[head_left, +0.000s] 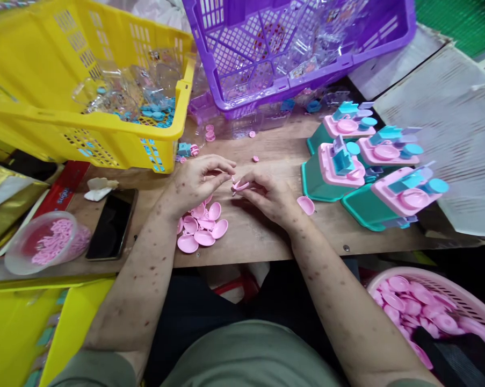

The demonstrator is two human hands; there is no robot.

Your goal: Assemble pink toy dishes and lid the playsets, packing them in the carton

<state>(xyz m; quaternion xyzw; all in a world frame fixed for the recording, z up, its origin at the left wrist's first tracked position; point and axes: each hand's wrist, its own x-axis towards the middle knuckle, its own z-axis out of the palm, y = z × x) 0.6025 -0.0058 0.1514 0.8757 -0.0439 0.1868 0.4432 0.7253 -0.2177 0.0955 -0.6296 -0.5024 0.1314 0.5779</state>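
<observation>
My left hand (204, 176) is pinched at thumb and fingertips on a small pink plastic piece, mostly hidden by the fingers. Facing it, my right hand (268, 194) grips a pink oval plastic dish (241, 186), seen nearly edge-on. The two pieces meet or almost meet between the hands; I cannot tell whether they are joined. Just below my left hand lies a pile of similar pink oval dishes (204, 237) on the wooden table (250, 244). One more pink dish (305, 205) lies right of my right wrist.
Several teal-and-pink toy units (333, 166) stand at right. A yellow crate (145, 137) and a purple crate (258, 102) hold clear and blue parts. At left are a black phone (112, 223) and a tub of small pink pieces (51, 242). A pink basket (463, 293) sits lower right.
</observation>
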